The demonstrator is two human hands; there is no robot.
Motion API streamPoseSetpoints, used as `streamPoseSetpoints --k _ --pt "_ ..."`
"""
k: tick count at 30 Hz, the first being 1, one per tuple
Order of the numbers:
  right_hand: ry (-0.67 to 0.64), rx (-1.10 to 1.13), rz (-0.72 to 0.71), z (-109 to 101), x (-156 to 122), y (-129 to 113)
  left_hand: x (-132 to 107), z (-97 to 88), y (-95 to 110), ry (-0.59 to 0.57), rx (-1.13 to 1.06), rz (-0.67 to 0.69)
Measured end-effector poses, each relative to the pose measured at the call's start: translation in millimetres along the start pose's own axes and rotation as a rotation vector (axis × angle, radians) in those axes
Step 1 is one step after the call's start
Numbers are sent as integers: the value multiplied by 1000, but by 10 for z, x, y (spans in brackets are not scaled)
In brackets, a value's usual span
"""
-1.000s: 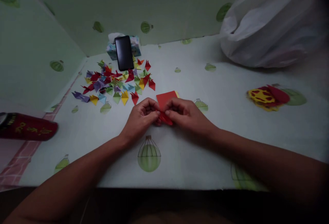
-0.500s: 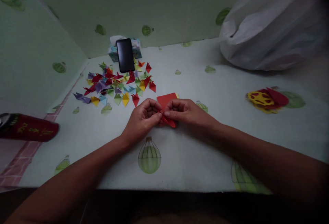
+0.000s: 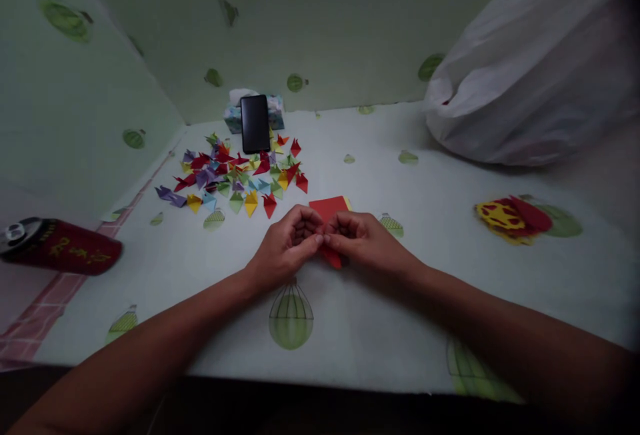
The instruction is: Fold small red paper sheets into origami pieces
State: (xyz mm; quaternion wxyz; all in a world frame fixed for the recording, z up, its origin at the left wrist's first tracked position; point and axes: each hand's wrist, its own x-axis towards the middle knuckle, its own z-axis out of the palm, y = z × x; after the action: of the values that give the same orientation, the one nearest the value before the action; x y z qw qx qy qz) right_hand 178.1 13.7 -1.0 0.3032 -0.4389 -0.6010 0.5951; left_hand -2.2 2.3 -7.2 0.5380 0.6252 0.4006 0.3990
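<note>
At the centre of the frame, the left hand (image 3: 283, 248) and right hand (image 3: 370, 242) meet, thumbs and fingers pinched narrow on a small red paper (image 3: 334, 258) between them. Just above it, red sheets (image 3: 329, 207) lie on the tabletop (image 3: 380, 328). Folded papers (image 3: 251, 203) spread left of upper centre, below a phone (image 3: 255, 125) leaning on a tissue box (image 3: 277, 114). A can (image 3: 67, 248) lies at the left edge; a bag (image 3: 515, 88) fills the upper right.
</note>
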Motion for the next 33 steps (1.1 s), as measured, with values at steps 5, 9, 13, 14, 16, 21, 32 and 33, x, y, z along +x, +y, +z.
streamPoseSetpoints --k 5,9,13,14,16,21,32,33 --pt "23 -27 -35 24 -16 0 -2 -7 5 9 100 51" --pt "6 -35 -49 25 -20 19 -7 -22 30 36 215 104" --pt "-27 -66 -39 28 -26 18 -18 -28 27 57 291 143" --pt "-26 -76 -37 30 -29 16 -20 -29 21 62 307 150" --pt "-9 -109 -39 35 -33 13 -20 -31 10 65 322 161" --pt "80 -223 -86 44 -41 16 -6 -30 -6 76 294 168" --pt "116 -236 -121 62 -62 34 8 -27 -26 27 191 156" --pt "128 -238 -116 63 -62 37 11 -26 -30 29 166 139"
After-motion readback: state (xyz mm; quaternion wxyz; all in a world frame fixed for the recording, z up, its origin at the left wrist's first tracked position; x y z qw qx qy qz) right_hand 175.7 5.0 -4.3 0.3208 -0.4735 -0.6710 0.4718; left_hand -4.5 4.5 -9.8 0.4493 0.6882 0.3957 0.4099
